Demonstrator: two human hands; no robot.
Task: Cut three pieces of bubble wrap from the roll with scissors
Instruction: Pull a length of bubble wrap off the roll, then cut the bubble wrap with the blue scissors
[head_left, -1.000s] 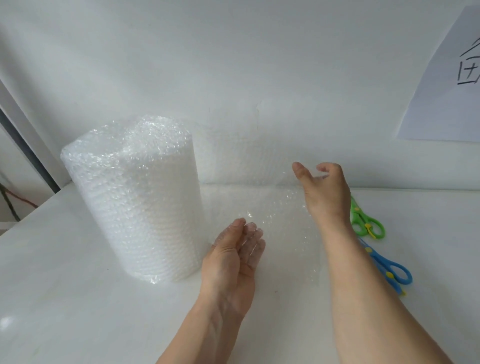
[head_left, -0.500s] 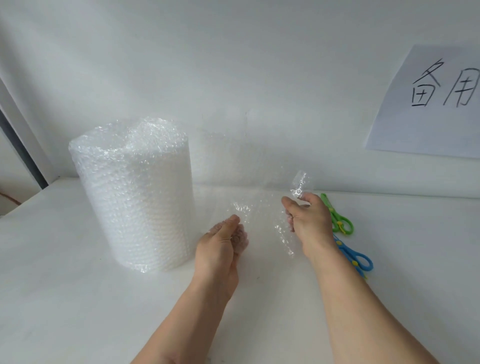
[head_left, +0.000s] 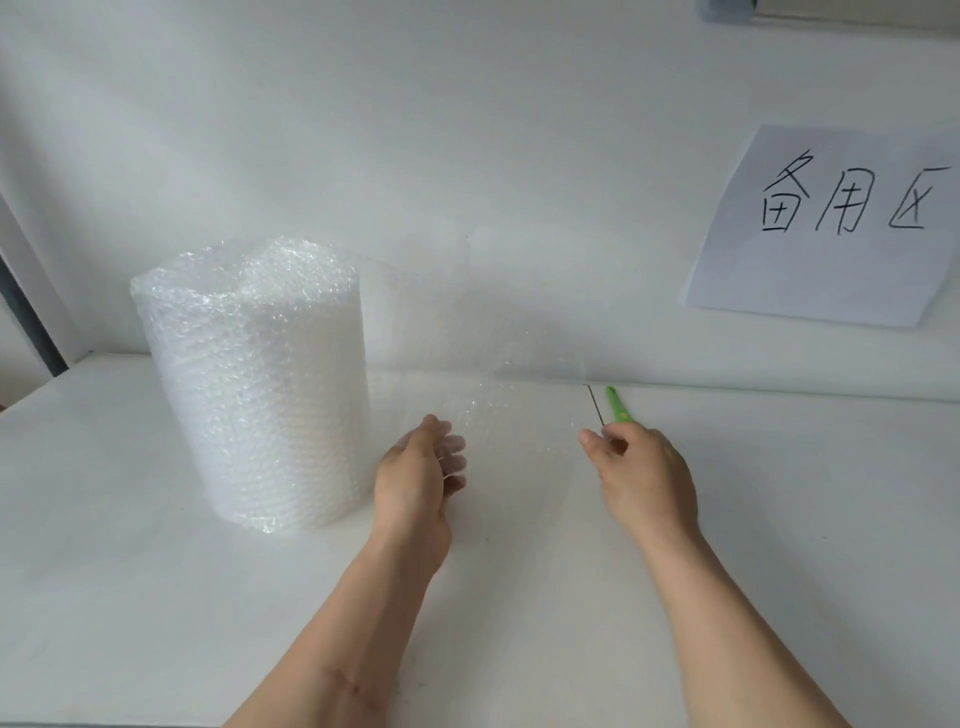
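A fat roll of bubble wrap (head_left: 254, 384) stands upright on the white table (head_left: 130, 571) at the left. Its loose clear sheet (head_left: 498, 374) runs right from the roll, along the wall. My left hand (head_left: 421, 478) pinches the sheet's lower edge just right of the roll, thumb in front and fingers behind the film. My right hand (head_left: 644, 478) is curled over the handles of the green scissors (head_left: 617, 408). Their blades poke out beyond my fingers, slightly apart, pointing at the wall. The handles are hidden under the hand.
A paper sign with handwritten characters (head_left: 826, 228) hangs on the wall at the right. The white wall (head_left: 467, 130) rises straight from the table's back edge. A dark frame (head_left: 26, 317) stands at the far left. The blue scissors seen earlier are out of sight behind my right arm.
My right hand has let go of the sheet's crumpled free edge and dropped onto the green scissors. The sheet has spread flat again. My left hand has kept its pinch.
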